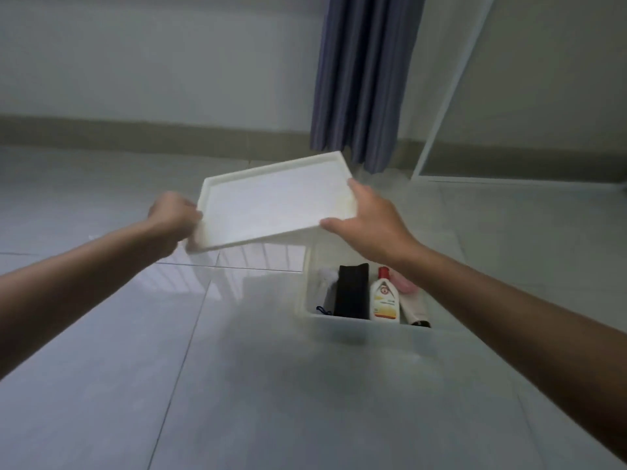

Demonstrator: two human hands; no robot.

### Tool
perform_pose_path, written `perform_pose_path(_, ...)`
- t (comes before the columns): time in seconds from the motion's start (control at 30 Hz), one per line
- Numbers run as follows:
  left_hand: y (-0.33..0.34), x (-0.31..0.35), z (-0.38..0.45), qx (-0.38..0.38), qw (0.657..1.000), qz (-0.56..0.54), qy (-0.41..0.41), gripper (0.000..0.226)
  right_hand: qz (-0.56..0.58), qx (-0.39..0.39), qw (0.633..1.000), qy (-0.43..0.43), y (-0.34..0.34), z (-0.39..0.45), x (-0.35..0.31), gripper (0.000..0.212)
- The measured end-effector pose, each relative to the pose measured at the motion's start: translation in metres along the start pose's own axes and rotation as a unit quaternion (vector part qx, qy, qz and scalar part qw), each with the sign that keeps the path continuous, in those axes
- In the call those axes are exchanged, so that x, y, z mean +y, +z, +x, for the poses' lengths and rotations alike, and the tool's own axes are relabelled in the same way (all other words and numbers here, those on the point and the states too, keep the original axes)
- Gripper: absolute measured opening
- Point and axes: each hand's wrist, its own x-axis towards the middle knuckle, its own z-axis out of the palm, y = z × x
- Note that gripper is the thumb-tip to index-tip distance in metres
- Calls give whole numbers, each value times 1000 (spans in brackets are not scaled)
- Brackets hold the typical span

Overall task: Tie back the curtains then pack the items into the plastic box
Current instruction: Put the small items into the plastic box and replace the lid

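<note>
A white plastic lid (pixel 274 201) hangs tilted in the air, above and to the left of the translucent plastic box (pixel 369 334) on the floor. My left hand (pixel 173 215) grips the lid's left edge and my right hand (pixel 369 222) holds its right edge, thumb along the near rim. Inside the box stand a black pouch (pixel 351 291), a white bottle with a red cap (pixel 384 296), a pink item (pixel 405 283) and a cream tube (pixel 415 308). A blue-grey curtain (pixel 363 79) hangs gathered at the back wall.
The floor (pixel 237 385) is pale glossy tile. A wall with a dark skirting board (pixel 135 134) runs across the back. A white frame edge (pixel 451 86) slants up at the right of the curtain.
</note>
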Motion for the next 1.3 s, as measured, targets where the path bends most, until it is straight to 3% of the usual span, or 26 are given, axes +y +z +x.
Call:
perform_pose_path(0.17, 52, 26, -47, -115, 990, -38, 75, 16, -74, 48, 996, -3, -32, -57, 78, 77)
perform_pose_path(0.4, 97, 47, -77, -169, 977, 21, 125, 9, -56, 53, 996, 53, -28, -109, 135, 80)
perform_pose_path(0.63, 110, 41, -92, -166, 974, 71, 138, 8, -79, 22, 992, 91, -8, -133, 157, 77)
perform_pose_path(0.87, 114, 38, -93, -157, 970, 90, 162, 10, -179, 21, 981, 78, -1, -141, 158, 73)
perform_pose_path(1.03, 117, 30, -96, -172, 960, 112, 190, 13, -158, 16, 982, 102, -5, -150, 162, 66)
perform_pose_path(1.17, 118, 28, -96, -164, 955, 138, 207, 9, -171, 3, 980, 99, -10, -154, 165, 74)
perform_pose_path(1.3, 116, 34, -94, -154, 944, 177, 233, 12, -171, 30, 981, 89, -12, -149, 165, 71)
